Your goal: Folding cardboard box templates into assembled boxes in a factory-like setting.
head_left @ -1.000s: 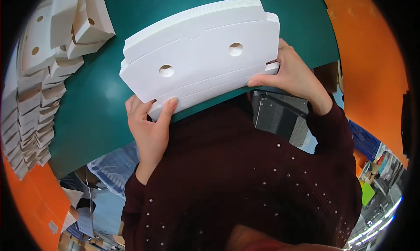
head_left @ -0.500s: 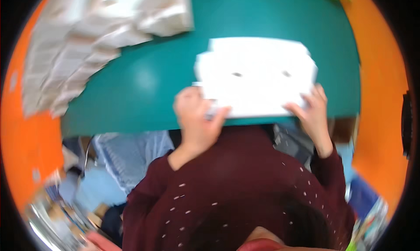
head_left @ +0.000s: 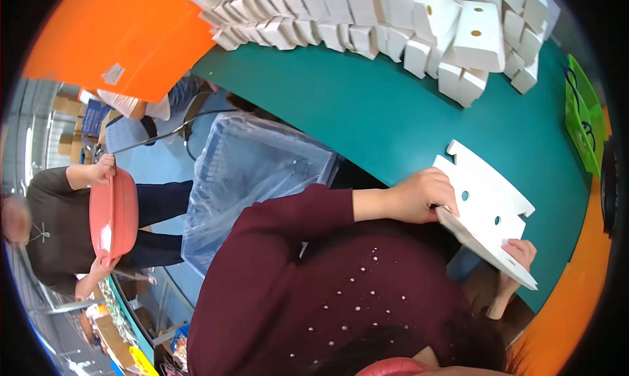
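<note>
A white cardboard box blank (head_left: 481, 179) with two round holes and notched edges is held at the near edge of the green table. My left hand (head_left: 427, 196) is closed on its near left edge, fingers curled and thumb against the card. At its right end my right hand (head_left: 519, 257) grips the card, with some fingers hidden underneath. Along the near side a flap stands at an angle to the main panel.
Folded white boxes (head_left: 479, 38) are piled in rows on the green table (head_left: 367, 107). A green basket (head_left: 585, 117) stands at the right. Left of me is a plastic-lined blue crate (head_left: 255, 160); beyond it, a person (head_left: 56, 225) carries a pink basin (head_left: 114, 215).
The view has swung left, bringing the crate and the person with the basin into sight. The blank, lying face up before, is now tilted near my body with a flap bent.
</note>
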A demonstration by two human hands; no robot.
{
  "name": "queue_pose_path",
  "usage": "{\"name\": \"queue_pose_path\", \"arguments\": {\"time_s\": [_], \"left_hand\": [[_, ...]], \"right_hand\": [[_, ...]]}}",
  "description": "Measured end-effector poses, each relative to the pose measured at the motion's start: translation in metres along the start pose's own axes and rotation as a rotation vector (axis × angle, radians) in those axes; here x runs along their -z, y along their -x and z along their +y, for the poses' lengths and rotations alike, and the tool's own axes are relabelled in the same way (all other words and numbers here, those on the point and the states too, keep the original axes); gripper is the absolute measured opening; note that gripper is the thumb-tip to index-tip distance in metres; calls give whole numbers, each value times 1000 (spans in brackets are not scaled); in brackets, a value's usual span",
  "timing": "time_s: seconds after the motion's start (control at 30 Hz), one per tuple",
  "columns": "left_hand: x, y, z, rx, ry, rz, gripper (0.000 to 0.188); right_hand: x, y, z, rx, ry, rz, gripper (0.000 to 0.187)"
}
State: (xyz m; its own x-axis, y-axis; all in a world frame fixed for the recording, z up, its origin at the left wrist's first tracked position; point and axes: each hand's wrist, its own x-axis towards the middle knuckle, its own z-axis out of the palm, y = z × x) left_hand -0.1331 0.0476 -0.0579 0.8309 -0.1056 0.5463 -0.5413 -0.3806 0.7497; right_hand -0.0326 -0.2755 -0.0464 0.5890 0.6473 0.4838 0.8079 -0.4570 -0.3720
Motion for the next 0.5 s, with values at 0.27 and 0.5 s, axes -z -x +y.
{"name": "queue_pose_path", "arguments": {"time_s": [0.27, 0.5], "left_hand": [[10, 3, 12, 62, 28, -114, 46], [88, 65, 35, 458, 367, 445, 75]], "right_hand": [[-2, -3, -24, -112, -95, -10, 20], [1, -11, -33, -177, -199, -19, 25]]}}
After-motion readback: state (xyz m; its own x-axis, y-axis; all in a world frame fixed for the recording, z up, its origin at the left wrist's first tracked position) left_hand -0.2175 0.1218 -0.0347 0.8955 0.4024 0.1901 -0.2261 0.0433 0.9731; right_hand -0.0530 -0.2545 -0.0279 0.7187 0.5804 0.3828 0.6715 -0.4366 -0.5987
